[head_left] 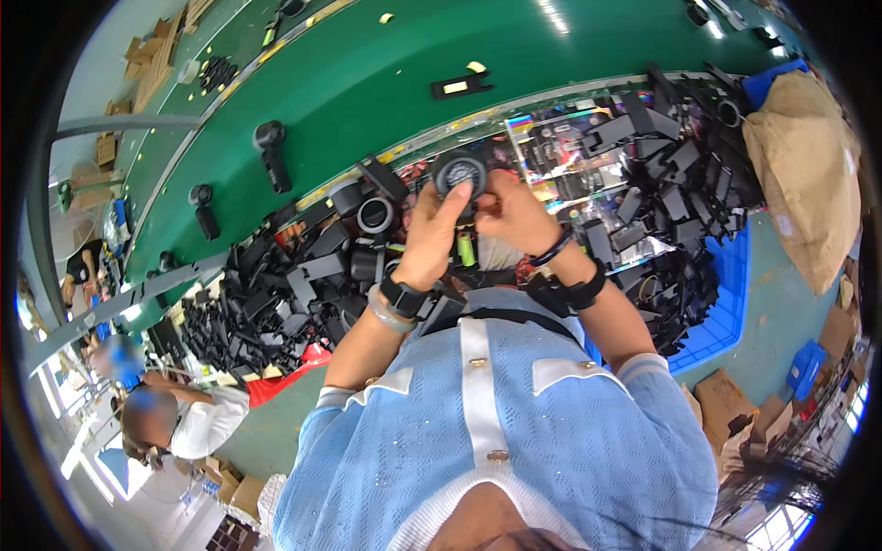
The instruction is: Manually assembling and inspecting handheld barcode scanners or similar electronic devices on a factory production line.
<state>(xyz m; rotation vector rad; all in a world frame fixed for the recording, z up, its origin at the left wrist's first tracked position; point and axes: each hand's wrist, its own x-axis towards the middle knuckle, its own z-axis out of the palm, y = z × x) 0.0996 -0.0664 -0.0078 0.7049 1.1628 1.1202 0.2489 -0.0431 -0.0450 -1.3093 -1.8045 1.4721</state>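
Up at the near edge of the green belt, my left hand (432,234) is closed round a dark round fan head (460,171) with a grey ring, its thumb pressed on the face. My right hand (516,216) is closed at the right side of the same fan head, fingers curled against its edge; the fingertips are partly hidden. Below the hands shows a small bright green cylinder (467,250), like a battery. Just left of my left hand lies another round part with a pale ring (375,215).
Black plastic parts are heaped to the left (276,303) and right (675,170). On the green belt (367,110) lie a black handheld fan (272,156), a smaller fan (203,211) and a flat black part (462,85). A blue crate (730,303) and brown sack (799,174) stand right. People sit left.
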